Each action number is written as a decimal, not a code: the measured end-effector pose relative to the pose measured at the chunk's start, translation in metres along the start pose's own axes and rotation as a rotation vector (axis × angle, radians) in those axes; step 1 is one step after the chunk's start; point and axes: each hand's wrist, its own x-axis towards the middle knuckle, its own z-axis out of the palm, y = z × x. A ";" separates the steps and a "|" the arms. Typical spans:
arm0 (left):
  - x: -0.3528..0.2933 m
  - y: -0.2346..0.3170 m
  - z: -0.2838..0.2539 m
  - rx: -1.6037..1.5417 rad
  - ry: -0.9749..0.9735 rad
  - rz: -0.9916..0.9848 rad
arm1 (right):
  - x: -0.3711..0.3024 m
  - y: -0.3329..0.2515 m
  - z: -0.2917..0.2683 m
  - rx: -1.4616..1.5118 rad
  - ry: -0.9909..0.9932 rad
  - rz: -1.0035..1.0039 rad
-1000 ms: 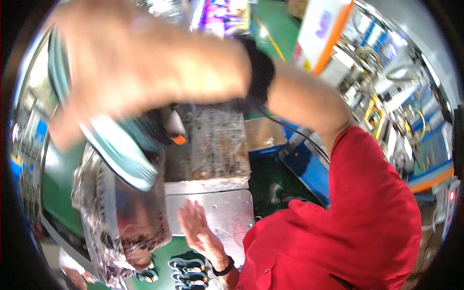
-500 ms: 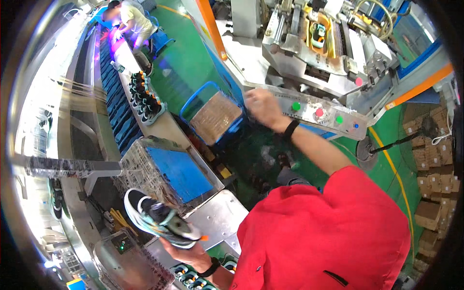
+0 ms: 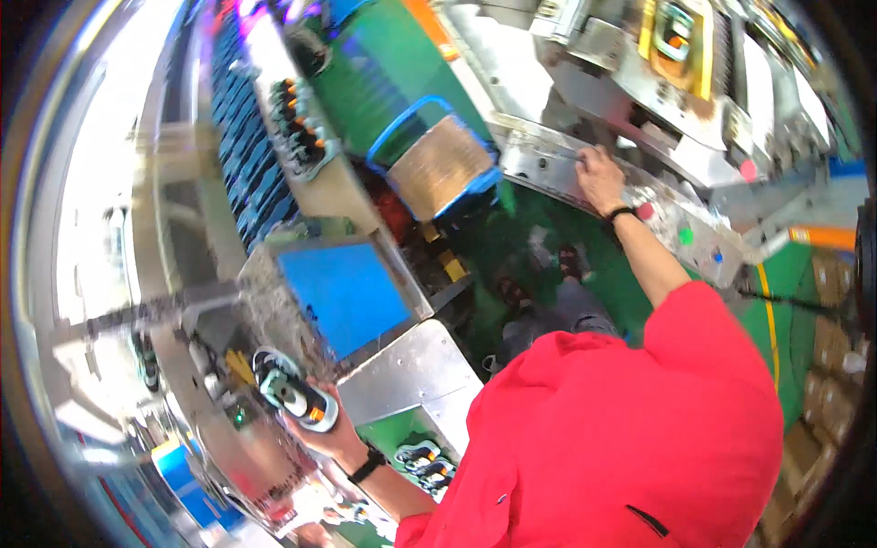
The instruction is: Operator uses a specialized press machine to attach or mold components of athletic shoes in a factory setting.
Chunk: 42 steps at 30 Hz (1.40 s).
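Note:
My left hand (image 3: 318, 437) is closed around a black, white and pale-green sneaker (image 3: 294, 391) with an orange tag, held above the metal housing at the left. Its opening faces up and its toe points away. My right hand (image 3: 600, 181) is at the slanted metal control panel (image 3: 541, 164) of the machine, fingers slightly apart and bent, with nothing in them. It covers part of the panel. A red button (image 3: 646, 212), a green button (image 3: 685, 236) and a blue button (image 3: 717, 258) lie to its right. Another sneaker (image 3: 674, 35) sits in the machine's yellow-edged fixture.
Several sneakers (image 3: 303, 137) line the conveyor ledge at the back left. A blue cart (image 3: 440, 169) carrying brown cardboard stands between ledge and machine. Nearer are a blue-topped box (image 3: 343, 294) and a metal plate (image 3: 411, 365). More sneakers (image 3: 425, 464) lie low beside my left forearm.
The view has swung, shifting the machine and cart rightward. My right hand has moved along the panel onto its button row. My left hand still holds the sneaker, now turned and more upright in view.

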 end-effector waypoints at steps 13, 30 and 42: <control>0.034 -0.022 -0.028 -0.230 -0.023 0.059 | -0.041 -0.393 -0.136 1.097 -0.749 -0.676; 0.046 -0.009 -0.048 0.164 -0.125 -0.019 | -0.107 -0.611 -0.069 0.291 -0.663 -1.357; 0.050 -0.017 -0.049 0.176 -0.260 0.006 | -0.129 -0.598 -0.044 0.411 -0.268 -1.283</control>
